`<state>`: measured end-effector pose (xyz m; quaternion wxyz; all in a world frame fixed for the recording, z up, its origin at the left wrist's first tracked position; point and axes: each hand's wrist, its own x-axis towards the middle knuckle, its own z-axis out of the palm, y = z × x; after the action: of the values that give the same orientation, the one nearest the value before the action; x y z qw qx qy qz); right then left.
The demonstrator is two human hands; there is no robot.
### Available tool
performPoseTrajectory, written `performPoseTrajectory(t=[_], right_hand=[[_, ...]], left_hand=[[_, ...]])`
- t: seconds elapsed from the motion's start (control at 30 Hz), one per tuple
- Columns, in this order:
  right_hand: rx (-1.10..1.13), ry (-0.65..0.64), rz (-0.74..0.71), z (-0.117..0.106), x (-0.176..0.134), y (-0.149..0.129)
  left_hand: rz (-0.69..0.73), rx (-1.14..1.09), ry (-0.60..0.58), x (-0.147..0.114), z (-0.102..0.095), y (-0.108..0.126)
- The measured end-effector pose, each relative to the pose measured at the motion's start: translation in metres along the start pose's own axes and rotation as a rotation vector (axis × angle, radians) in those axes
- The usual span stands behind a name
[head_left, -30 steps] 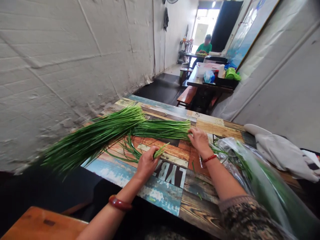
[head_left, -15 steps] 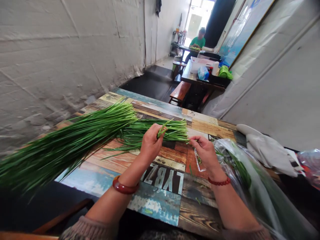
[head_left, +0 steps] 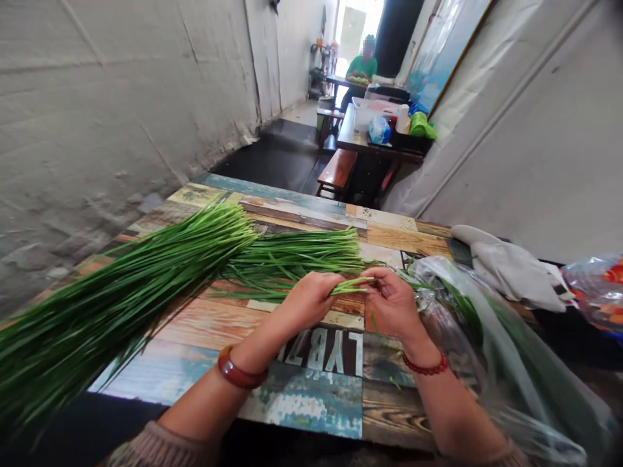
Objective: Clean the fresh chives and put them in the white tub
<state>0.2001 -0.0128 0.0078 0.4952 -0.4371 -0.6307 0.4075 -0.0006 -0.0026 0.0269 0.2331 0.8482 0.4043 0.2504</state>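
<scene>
My left hand (head_left: 309,301) is closed around a few garlic chives (head_left: 350,285), their pale cut ends sticking out to the right. At those ends, my right hand (head_left: 393,301) pinches with thumb and fingers. Just behind both hands lies a smaller bunch of chives (head_left: 311,248) on the patchwork-patterned table (head_left: 311,395). To the left a larger heap of long chives (head_left: 160,266) spreads over the table, its leafy ends hanging past the near left edge. A clear plastic bag (head_left: 506,324) with more chives inside lies to the right of my right hand.
A pale cloth (head_left: 511,263) rests at the table's right side, near another plastic bag (head_left: 596,285) with red and orange contents. Beyond stand a bench (head_left: 337,167) and a second table (head_left: 353,136) bearing containers. A person in green (head_left: 363,65) sits farther back.
My left hand has moved down and right, bringing its chives to my right hand's fingertips. Before, the right fingers were at the end of the smaller bunch. The view has shifted slightly.
</scene>
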Motion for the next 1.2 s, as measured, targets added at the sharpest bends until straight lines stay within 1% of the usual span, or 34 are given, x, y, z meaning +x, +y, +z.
performPoseTrajectory(t=[0.07,0.1,0.17,0.23,0.3,0.37,0.5,0.57,0.6,0.67,0.73,0.77,0.8,0.83,0.87,0.93,1.0,1.03,1.1,1.2], right_hand=[[0.042,0.011,0.047,0.005,0.001,0.008],[0.074,0.037,0.076,0.006,0.002,0.013],[0.118,0.142,0.118,0.004,0.004,0.02],[0.109,0.279,0.13,-0.001,0.007,0.025],[0.085,0.352,0.132,-0.007,0.008,0.026],[0.059,0.329,0.128,-0.007,0.007,0.025],[-0.048,0.122,0.094,0.004,-0.001,0.022],[-0.125,0.052,0.075,0.008,-0.004,0.022],[-0.152,0.054,0.07,0.008,-0.005,0.023],[-0.173,0.14,0.074,0.004,-0.005,0.026],[-0.202,0.238,0.089,-0.004,-0.003,0.026],[-0.234,0.237,0.095,-0.008,-0.002,0.025],[-0.28,0.19,0.093,-0.011,-0.002,0.022],[-0.338,0.101,0.083,-0.012,-0.002,0.019],[-0.405,-0.015,0.059,-0.012,-0.003,0.016],[-0.56,-0.237,-0.027,-0.008,-0.007,0.008],[-0.734,-0.373,-0.128,-0.001,-0.012,0.002],[-0.81,-0.413,-0.166,0.003,-0.014,0.0],[-0.923,-0.445,-0.207,0.009,-0.017,-0.002],[-1.004,-0.418,-0.226,0.013,-0.018,-0.001]], left_hand=[[-0.051,-0.024,-0.015,-0.003,0.01,-0.011],[-0.072,-0.041,-0.01,-0.005,0.015,-0.017],[-0.103,-0.09,-0.004,-0.008,0.021,-0.028],[-0.129,-0.144,-0.002,-0.009,0.022,-0.035],[-0.156,-0.182,0.009,-0.01,0.019,-0.037],[-0.161,-0.205,0.019,-0.009,0.017,-0.037],[-0.131,-0.225,0.015,-0.009,0.017,-0.033],[-0.126,-0.196,-0.009,-0.01,0.018,-0.032],[-0.121,-0.178,-0.024,-0.01,0.019,-0.032],[-0.106,-0.155,-0.038,-0.011,0.018,-0.032],[-0.099,-0.157,-0.01,-0.01,0.016,-0.032],[-0.103,-0.164,0.016,-0.01,0.015,-0.031],[-0.113,-0.174,0.044,-0.01,0.013,-0.031],[-0.126,-0.187,0.069,-0.009,0.011,-0.031],[-0.141,-0.2,0.086,-0.009,0.01,-0.031],[-0.162,-0.222,0.103,-0.008,0.009,-0.031],[-0.16,-0.234,0.104,-0.008,0.009,-0.031],[-0.151,-0.235,0.099,-0.008,0.01,-0.032],[-0.127,-0.233,0.09,-0.008,0.01,-0.033],[-0.068,-0.231,0.074,-0.007,0.01,-0.034]])
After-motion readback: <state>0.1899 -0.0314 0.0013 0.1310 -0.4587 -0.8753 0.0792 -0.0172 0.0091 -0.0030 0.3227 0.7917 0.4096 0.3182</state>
